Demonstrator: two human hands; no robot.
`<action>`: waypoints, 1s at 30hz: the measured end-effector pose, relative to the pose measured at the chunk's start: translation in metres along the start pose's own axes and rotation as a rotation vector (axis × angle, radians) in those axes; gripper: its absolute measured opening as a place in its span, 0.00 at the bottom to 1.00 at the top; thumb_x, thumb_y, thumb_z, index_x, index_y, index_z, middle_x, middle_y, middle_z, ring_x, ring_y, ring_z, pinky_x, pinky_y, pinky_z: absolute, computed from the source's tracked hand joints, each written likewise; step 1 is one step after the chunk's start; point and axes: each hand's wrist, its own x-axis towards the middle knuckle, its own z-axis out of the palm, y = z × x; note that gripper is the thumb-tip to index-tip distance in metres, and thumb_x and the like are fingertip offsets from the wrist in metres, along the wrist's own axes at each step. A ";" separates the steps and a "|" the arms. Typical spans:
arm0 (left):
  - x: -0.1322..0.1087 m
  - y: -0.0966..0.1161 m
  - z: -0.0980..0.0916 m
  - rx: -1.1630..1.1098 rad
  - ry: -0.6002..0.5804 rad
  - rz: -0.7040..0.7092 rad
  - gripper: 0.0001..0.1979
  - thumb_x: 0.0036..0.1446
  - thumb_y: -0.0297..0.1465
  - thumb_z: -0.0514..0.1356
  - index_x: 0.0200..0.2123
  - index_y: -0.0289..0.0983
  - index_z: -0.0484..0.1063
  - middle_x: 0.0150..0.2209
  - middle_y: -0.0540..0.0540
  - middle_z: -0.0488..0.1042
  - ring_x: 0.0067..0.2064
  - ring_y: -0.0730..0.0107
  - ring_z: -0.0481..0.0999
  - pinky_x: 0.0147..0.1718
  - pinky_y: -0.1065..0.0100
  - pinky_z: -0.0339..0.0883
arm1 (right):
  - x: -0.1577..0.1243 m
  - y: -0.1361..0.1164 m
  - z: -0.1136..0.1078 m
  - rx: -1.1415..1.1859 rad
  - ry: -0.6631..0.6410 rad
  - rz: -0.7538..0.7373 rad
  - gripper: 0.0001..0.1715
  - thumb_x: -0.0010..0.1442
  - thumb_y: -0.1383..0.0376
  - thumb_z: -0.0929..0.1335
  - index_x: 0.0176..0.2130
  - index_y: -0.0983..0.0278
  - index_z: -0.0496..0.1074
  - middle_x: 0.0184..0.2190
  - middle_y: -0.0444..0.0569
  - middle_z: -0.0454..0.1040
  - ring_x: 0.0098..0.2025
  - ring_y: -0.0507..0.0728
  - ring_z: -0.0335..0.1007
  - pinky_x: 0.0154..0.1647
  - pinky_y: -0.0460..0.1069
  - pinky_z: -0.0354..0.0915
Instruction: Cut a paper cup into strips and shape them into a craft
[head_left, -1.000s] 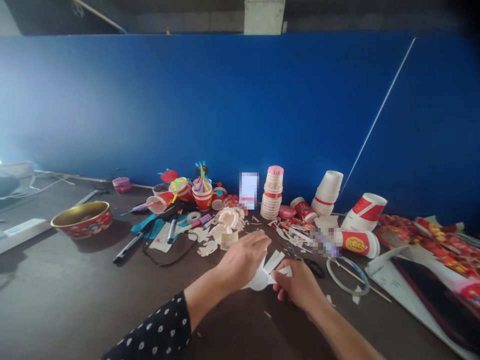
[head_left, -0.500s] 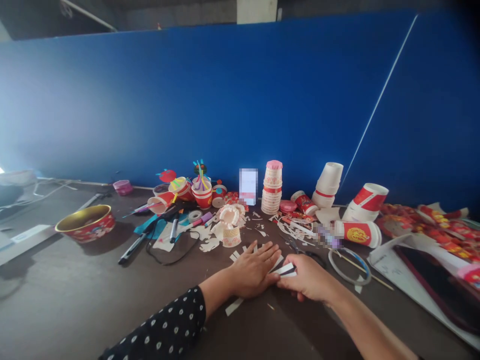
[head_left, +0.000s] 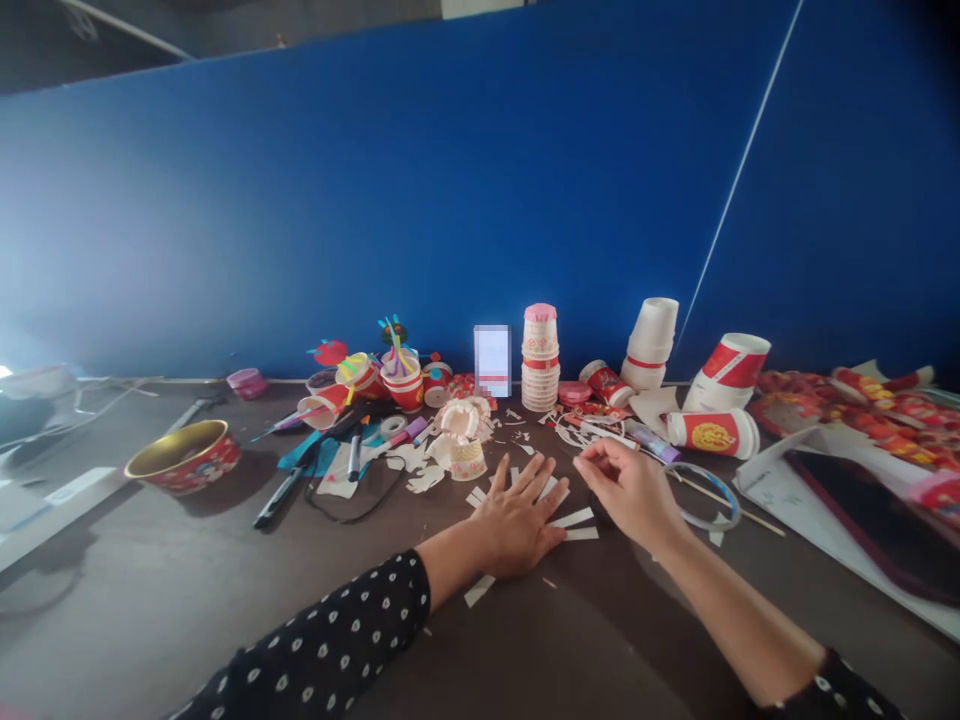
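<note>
My left hand point(head_left: 517, 522) lies flat with fingers spread, pressing on a piece of white paper cut into strips point(head_left: 574, 518). The strips fan out from under the palm on several sides; the middle is hidden. Just right of them my right hand point(head_left: 634, 492) is raised off the table, thumb and fingertips pinched together. Whatever may be between those fingertips is too small to make out. Beyond the left fingertips stands a cut-down paper cup piece point(head_left: 468, 460) among torn white paper scraps point(head_left: 426, 474).
Stacked paper cups point(head_left: 540, 370) stand at the back, beside a phone-like lit screen point(head_left: 492, 358). Right are a tipped red cup point(head_left: 712, 433), a clear ring point(head_left: 701, 495) and a dark tablet point(head_left: 862, 510). Left are a gold-lined bowl point(head_left: 184, 462), a box cutter point(head_left: 281, 495) and a marker point(head_left: 354, 457).
My right hand has let go of the strips, lifting away and to the right with fingers pinched. The left hand stays on the paper, fingers spread wider. The view has tilted slightly.
</note>
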 end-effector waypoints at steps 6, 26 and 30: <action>0.002 -0.014 -0.005 -0.196 -0.101 -0.016 0.26 0.64 0.35 0.37 0.63 0.33 0.37 0.64 0.37 0.37 0.64 0.55 0.31 0.57 0.42 0.33 | -0.013 -0.011 0.008 0.037 -0.321 -0.293 0.09 0.56 0.62 0.62 0.30 0.60 0.71 0.25 0.44 0.74 0.27 0.52 0.67 0.30 0.45 0.58; -0.024 -0.027 -0.034 -0.286 0.323 0.123 0.12 0.57 0.35 0.55 0.42 0.37 0.72 0.46 0.41 0.69 0.52 0.59 0.62 0.53 0.55 0.54 | -0.013 -0.014 0.009 -0.451 -0.633 -0.604 0.10 0.55 0.63 0.65 0.35 0.59 0.76 0.36 0.48 0.76 0.42 0.57 0.65 0.40 0.49 0.56; -0.046 -0.018 -0.039 -0.332 0.185 0.230 0.11 0.58 0.32 0.52 0.34 0.36 0.73 0.35 0.43 0.73 0.40 0.65 0.69 0.44 0.64 0.60 | -0.018 -0.022 0.012 -0.508 -0.633 -0.641 0.11 0.57 0.65 0.63 0.33 0.63 0.75 0.34 0.51 0.75 0.40 0.58 0.65 0.39 0.51 0.56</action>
